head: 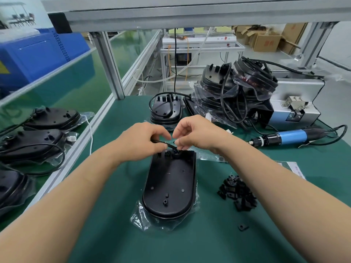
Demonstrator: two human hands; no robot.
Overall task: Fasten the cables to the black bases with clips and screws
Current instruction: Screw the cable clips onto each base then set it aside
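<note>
Left, side shelf: bagged black oval bases (51,115) with cables. Centre, green table (114,234): black oval plastic base (169,186) on a clear bag, its far end hidden by both hands. Left hand (140,141) fingers clamped on thin black cable (161,143); right hand (193,133) fingers pinch it beside the base. Right: heap of small black plastic clips (237,194); blue electric screwdriver (288,138).

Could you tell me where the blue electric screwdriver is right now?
Head view: the screwdriver lies on the green mat, right of the right hand, before the grey machine.
</note>
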